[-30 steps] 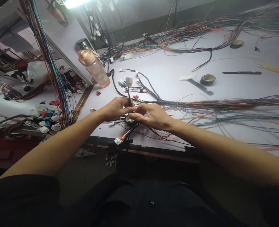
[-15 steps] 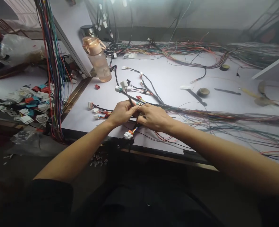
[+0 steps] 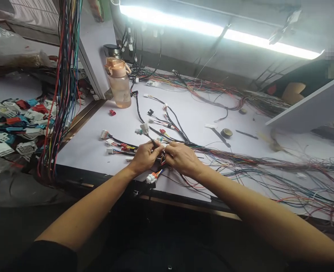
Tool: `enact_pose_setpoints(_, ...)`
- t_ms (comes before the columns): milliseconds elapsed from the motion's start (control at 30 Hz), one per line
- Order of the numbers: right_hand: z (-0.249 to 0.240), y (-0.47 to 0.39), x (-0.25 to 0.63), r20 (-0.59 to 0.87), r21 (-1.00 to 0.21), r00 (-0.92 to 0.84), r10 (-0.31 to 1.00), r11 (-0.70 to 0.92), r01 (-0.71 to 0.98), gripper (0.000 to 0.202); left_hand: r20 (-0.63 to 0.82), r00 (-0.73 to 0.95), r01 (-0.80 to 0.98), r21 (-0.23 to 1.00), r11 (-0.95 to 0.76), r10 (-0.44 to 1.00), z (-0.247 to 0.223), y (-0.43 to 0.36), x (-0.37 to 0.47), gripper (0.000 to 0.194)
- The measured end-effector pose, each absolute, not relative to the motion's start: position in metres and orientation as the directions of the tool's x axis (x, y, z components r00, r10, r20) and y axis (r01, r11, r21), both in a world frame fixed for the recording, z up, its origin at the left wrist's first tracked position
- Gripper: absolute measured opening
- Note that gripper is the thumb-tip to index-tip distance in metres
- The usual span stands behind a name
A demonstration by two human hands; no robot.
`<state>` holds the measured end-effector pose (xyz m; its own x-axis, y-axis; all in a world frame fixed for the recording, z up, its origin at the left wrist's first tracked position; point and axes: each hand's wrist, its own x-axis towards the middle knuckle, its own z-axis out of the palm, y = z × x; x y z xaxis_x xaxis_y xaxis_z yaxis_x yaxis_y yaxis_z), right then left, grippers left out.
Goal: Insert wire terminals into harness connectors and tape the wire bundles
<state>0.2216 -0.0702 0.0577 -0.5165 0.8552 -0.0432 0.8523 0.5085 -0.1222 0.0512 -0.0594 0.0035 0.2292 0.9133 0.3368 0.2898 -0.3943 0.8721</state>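
My left hand is closed round a dark taped wire branch, whose white connector sticks up above the fingers. Close against it, my right hand pinches at the wires; what lies between its fingertips is too small to tell. Below the hands an orange-and-white connector hangs at the table's front edge. Several white connectors on wires lie left of my left hand. A red connector and black taped branches lie just beyond the hands.
A peach bottle stands at the back left. Hanging wires and a connector pile are at the left. A tape roll lies right of centre; loose wires spread right. Part of a person shows at the far right.
The view has tilted up, bringing the lamp in and shifting the table lower. Both hands remain together at the wires, the white connector still rising from my left hand.
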Motion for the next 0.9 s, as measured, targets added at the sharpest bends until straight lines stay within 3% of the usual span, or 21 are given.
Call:
enact_pose_setpoints(133,0.052,-0.068,0.225,-0.012,-0.136,-0.548,0.836,0.542,0.829,0.027,0.354,0.224,0.246,0.881,-0.404,0.908,-0.001,-0.059,0.048,0.022)
enact_pose_setpoints(367,0.051,-0.069,0.209,0.008,-0.012,-0.520,0.854,0.520,0.854,0.028,0.391,0.175,0.265,0.865,-0.425,0.904,-0.003,-0.056,0.040,0.020)
enact_pose_setpoints(600,0.076,-0.027,0.225,0.140,0.033,-0.259,0.956,0.257,0.966,0.032,0.307,0.300,0.190,0.909,-0.372,0.903,0.001,-0.062,0.037,0.020)
enact_pose_setpoints(733,0.093,0.009,0.260,0.210,0.009,-0.170,0.963,0.172,0.985,0.033,0.212,0.255,0.124,0.960,-0.250,0.943,0.000,-0.063,0.042,0.020)
enact_pose_setpoints(900,0.068,0.044,0.301,0.278,-0.059,-0.055,0.959,0.075,0.995,0.033,0.106,0.216,0.050,0.992,-0.120,0.971,0.011,-0.064,0.044,0.026)
